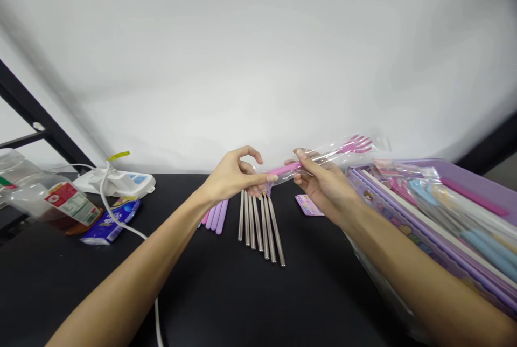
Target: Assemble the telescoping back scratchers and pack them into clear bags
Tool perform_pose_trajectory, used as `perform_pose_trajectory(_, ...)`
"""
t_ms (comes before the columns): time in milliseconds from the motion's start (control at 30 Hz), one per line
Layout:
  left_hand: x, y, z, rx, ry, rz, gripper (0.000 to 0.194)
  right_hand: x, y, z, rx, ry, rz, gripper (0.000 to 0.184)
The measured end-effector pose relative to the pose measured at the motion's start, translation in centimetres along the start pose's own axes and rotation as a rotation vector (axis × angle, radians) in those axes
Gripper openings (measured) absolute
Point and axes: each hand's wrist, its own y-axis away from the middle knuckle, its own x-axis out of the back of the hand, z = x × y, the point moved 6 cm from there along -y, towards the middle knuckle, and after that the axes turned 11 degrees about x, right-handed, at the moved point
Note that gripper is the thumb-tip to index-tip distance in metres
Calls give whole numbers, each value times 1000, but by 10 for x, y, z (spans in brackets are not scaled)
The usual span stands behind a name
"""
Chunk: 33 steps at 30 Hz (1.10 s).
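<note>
A pink back scratcher (pixel 355 145) with a hand-shaped end lies slantwise inside a clear plastic sleeve (pixel 335 154), held above the table. My left hand (pixel 234 172) pinches the handle end at the left with the thumb, its index finger raised and curved. Farther along, my right hand (pixel 323 180) is closed round the sleeve where the pink handle meets the rod. Below my left hand, several silver metal rods (pixel 260 226) fan out on the black table (pixel 242 304). Beside them lie several purple and pink handles (pixel 218 217), partly hidden by my left wrist.
To the right stands a purple box (pixel 464 174) with several bagged back scratchers (pixel 452 212). A small pink card (pixel 309 205) lies near my right hand. On the left are a bottle (pixel 67 201), a blue packet (pixel 113 223), a power strip (pixel 121 181) and a white cable (pixel 157 314).
</note>
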Motion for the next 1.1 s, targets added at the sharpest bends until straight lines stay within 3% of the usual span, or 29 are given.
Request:
perform_pose_trajectory(67, 0, 3, 5, -32, -21, -41, 51, 2, -1, -1, -7, -19, 7, 28)
perform_pose_trajectory(200, -3, 16, 13, -28, -65, -317, 64, 11, -8, -8, -14, -62, 28, 22)
perform_pose_trajectory(267, -3, 21, 14, -24, -118, -399, 71, 13, -9, -9, -60, -91, 36, 17)
perform_pose_trajectory(467, -6, 15, 20, -162, -59, -279, 51, 3, -1, -1, -200, -34, -68, 20)
perform_pose_trajectory(567, -11, 9, 15, -128, -111, -264, 49, -5, 4, 0, -202, 36, -141, 31)
perform_pose_trajectory(667, -15, 9, 12, -93, -163, -292, 54, -9, 6, 0, -202, 67, -171, 35)
perform_pose_trajectory(833, -20, 18, 12, -37, -130, -471, 75, -3, 2, 3, -192, 60, -97, 37)
perform_pose_trajectory(933, -24, 21, 13, -54, -176, -538, 69, -2, 2, 2, -201, 92, -104, 36)
perform_pose_trajectory(1100, -25, 19, 17, -158, -271, -461, 50, -4, 6, -3, -243, 117, -157, 39)
